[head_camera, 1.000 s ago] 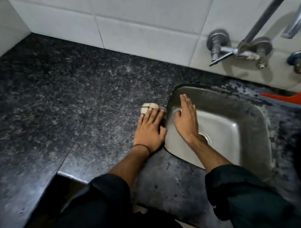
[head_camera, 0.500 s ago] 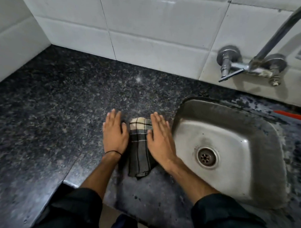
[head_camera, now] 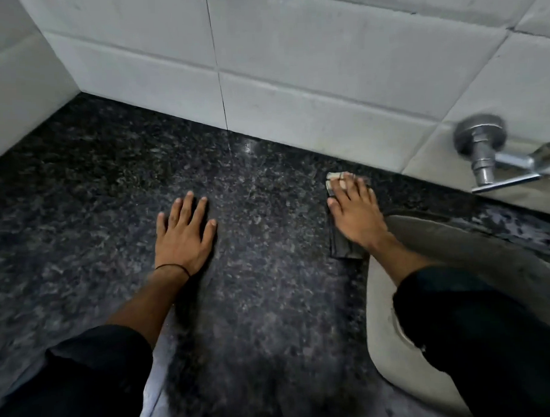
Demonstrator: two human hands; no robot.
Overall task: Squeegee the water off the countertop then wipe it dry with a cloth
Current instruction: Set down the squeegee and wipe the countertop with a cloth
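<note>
The fingers [head_camera: 344,187] of the right hand [head_camera: 356,218] lie flat and close together, pressing down on the folded cloth [head_camera: 343,251] rather than pinching it; those of the left hand [head_camera: 182,235] are spread wide and empty, palm down on the bare stone.

The dark speckled surface [head_camera: 264,286] fills most of the view and shows little standing water, though blur makes that hard to judge. A damp patch could easily be missed against this pattern, most likely along the seam under the tiled wall [head_camera: 294,83].

The sink [head_camera: 455,242] sits just right of the cloth, its rim touching the cloth's near corner. A stroke drifting right would likely carry the cloth over that rim and into the wet basin, soaking it and smearing water back.

The tap [head_camera: 484,157] juts out low near the right hand; a long push toward the wall could knock the knuckles against it.

The cloth, held only by downward pressure, may bunch or slip from under the palm.
</note>
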